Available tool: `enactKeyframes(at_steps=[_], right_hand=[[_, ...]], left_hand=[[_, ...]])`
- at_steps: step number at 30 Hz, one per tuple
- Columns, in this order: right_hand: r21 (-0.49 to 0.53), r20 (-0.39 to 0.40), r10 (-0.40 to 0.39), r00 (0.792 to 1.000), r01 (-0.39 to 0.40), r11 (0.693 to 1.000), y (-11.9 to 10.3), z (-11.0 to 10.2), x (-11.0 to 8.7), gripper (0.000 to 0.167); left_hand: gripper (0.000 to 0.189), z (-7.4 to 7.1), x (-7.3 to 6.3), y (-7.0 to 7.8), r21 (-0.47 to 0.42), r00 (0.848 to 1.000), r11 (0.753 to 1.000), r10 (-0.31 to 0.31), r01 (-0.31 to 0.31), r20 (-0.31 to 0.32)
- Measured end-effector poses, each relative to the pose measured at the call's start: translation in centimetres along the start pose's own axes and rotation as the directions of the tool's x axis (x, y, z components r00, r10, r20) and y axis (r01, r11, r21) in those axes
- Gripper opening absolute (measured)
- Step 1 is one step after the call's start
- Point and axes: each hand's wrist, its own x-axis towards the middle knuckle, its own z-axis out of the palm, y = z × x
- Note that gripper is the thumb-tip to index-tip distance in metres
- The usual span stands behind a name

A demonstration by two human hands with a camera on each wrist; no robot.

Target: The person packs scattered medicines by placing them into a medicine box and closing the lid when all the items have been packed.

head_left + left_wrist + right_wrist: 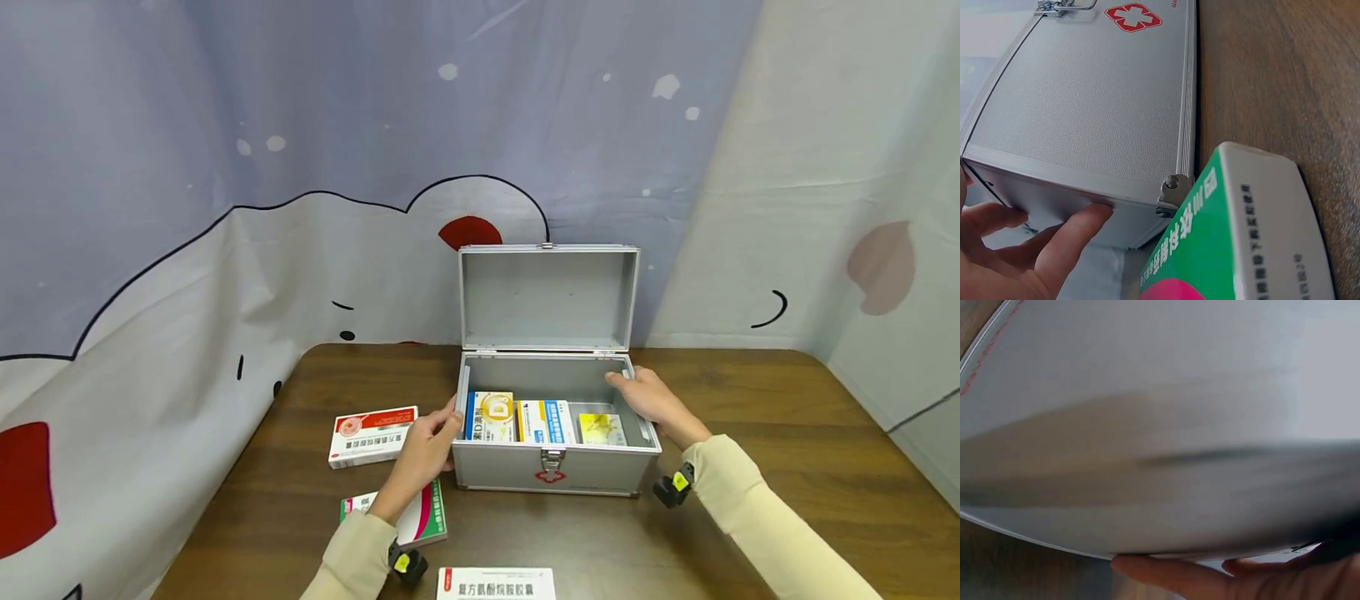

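Note:
A silver first-aid case with a red cross emblem stands on the table, its lid raised at the back. My left hand grips the left wall by the rim, with fingers against the outside, as the left wrist view also shows. On the opposite side my right hand holds the right wall, thumb over the rim; its fingers show along the case side. Inside are a vitamin D box, a blue-and-white box and a small yellow box.
Left of the case lies a red-and-white medicine box. A green-and-white box lies under my left forearm, close to the case's front left corner. Another white medicine box is at the near edge of view. A patterned curtain hangs behind the table.

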Motion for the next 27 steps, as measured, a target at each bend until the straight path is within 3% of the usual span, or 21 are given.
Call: enactKeyframes(at_steps=[2, 6, 11, 15, 18, 22, 27], right_hand=[[-0.107, -0.070, -0.030, 0.997, 0.022, 0.994, 0.0, 0.3, 0.1, 0.037], [-0.224, -0.136, -0.051, 0.989, 0.019, 0.974, -0.2, 0.3, 0.3, 0.031], [-0.318, -0.170, -0.066, 0.983, 0.009, 0.948, -0.8, 0.2, 0.2, 0.011], [-0.341, -0.169, -0.052, 0.984, -0.009, 0.940, -1.0, 0.1, 0.0, 0.013], [-0.339, -0.168, -0.044, 0.985, -0.016, 0.941, -1.1, 0.2, -0.1, 0.010], [-0.340, -0.179, -0.049, 0.983, -0.015, 0.940, -0.9, 0.2, -0.1, 0.009], [-0.349, -0.182, -0.048, 0.982, -0.019, 0.937, -0.7, 0.2, -0.2, 0.009]], left_hand=[[0.051, -0.1, -0.1, 0.0, -0.008, 1.000, 1.000, -0.012, 0.012, -0.004], [0.053, -0.3, -0.1, -0.2, -0.040, 1.000, 0.999, -0.013, 0.014, 0.008], [0.061, -0.7, -0.3, 0.0, -0.184, 0.995, 0.979, -0.069, 0.082, 0.075], [0.062, -0.9, -0.4, 0.1, -0.271, 0.987, 0.953, -0.112, 0.139, 0.112], [0.061, -1.1, -0.6, 0.1, -0.274, 0.986, 0.951, -0.115, 0.144, 0.121], [0.063, -1.6, -1.2, 0.3, -0.263, 0.985, 0.956, -0.097, 0.131, 0.140], [0.060, -2.2, -3.0, 0.6, -0.267, 0.986, 0.960, -0.045, 0.087, 0.159]])
